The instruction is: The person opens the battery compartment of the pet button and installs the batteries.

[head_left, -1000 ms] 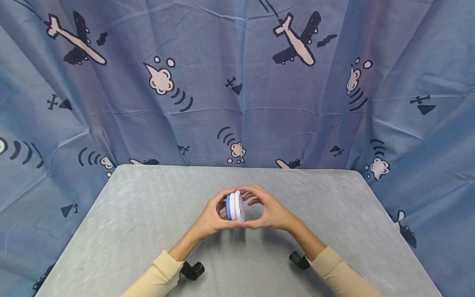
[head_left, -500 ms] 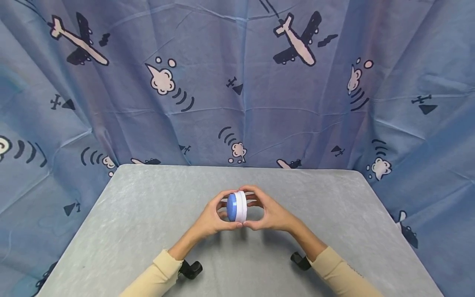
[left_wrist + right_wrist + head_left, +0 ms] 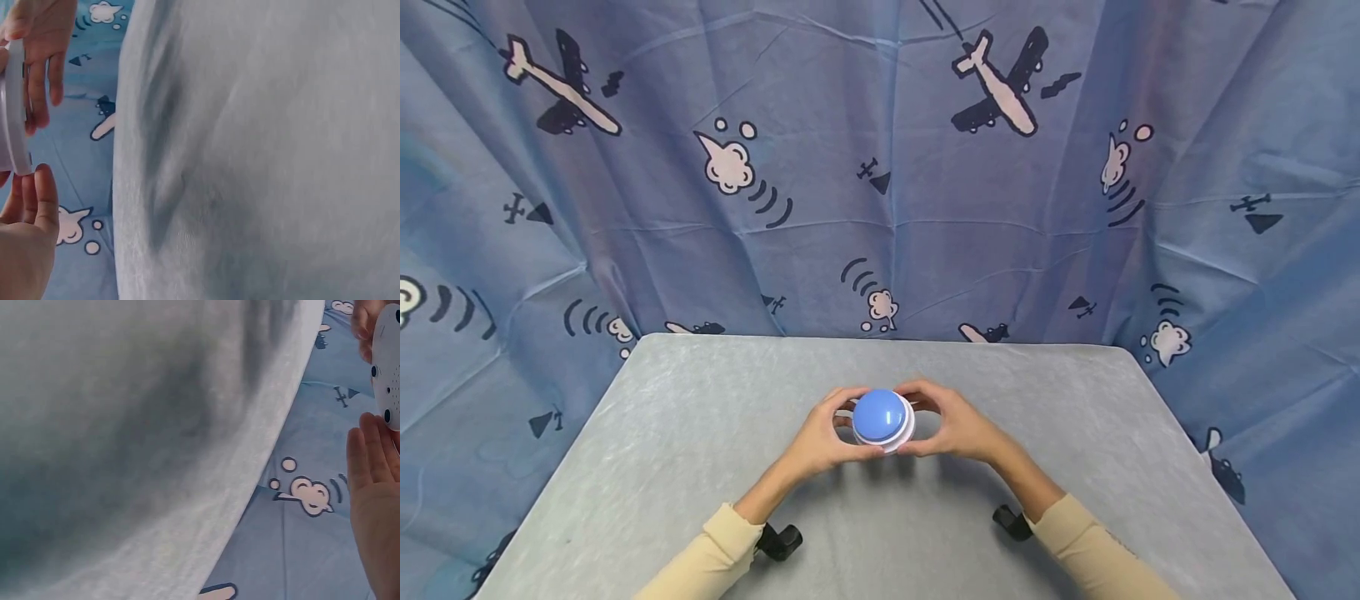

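Note:
Between both hands, a round push button [image 3: 880,416] with a blue domed top and a white base is held above the table, its blue face turned toward the head camera. My left hand [image 3: 822,435] grips its left edge with thumb below and fingers above. On the opposite edge, my right hand [image 3: 951,425] pinches it the same way. The left wrist view catches the white base [image 3: 14,109] side-on, partly cut off. Small dark feet and tiny holes show on the underside [image 3: 389,375] in the right wrist view.
A grey cloth-covered table [image 3: 715,417] lies beneath the hands. Behind it hangs a blue curtain [image 3: 820,167] printed with planes and clouds. Black wrist camera mounts [image 3: 781,542] sit under both forearms.
The button has turned from edge-on, first with its white underside partly showing to the right, to its blue dome facing the head camera. Both hands keep hold and have shifted slightly.

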Demonstrator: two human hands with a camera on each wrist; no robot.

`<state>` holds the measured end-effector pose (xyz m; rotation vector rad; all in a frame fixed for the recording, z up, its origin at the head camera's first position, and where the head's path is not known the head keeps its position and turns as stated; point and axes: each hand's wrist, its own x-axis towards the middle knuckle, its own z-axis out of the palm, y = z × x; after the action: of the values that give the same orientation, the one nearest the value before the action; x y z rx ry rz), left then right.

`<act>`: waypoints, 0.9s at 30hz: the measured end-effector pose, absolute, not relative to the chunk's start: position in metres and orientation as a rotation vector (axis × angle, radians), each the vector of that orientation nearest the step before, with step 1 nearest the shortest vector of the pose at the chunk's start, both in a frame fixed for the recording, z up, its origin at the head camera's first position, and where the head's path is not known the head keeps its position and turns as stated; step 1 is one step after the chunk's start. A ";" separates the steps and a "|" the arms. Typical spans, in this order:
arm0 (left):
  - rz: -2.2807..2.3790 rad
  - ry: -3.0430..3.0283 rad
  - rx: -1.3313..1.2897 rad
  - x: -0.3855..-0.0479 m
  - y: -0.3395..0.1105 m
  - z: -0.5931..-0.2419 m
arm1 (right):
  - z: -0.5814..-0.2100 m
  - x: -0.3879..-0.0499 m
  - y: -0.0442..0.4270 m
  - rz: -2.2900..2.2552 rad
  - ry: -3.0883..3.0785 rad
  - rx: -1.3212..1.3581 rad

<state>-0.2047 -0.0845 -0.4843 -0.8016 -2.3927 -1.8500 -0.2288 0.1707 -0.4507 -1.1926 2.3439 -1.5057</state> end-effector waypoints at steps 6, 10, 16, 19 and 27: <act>-1.655 -2.505 -0.854 -0.222 -0.082 -0.492 | -0.465 -0.237 0.175 -1.358 2.453 -1.112; -1.624 -2.543 -0.897 -0.229 -0.080 -0.500 | -0.477 -0.243 0.179 -1.251 2.521 -1.075; -1.589 -2.608 -0.934 -0.237 -0.078 -0.508 | -0.490 -0.250 0.181 -1.125 2.585 -1.053; -1.515 -2.682 -0.943 -0.242 -0.077 -0.512 | -0.493 -0.252 0.181 -1.073 2.599 -1.031; -1.294 -2.783 -1.042 -0.251 -0.070 -0.512 | -0.497 -0.254 0.183 -0.950 2.638 -1.040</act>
<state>-0.2507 -0.0703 -0.5125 -1.0421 -2.7826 -1.2939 -0.2541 0.1832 -0.4973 -1.0402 2.6379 -0.9498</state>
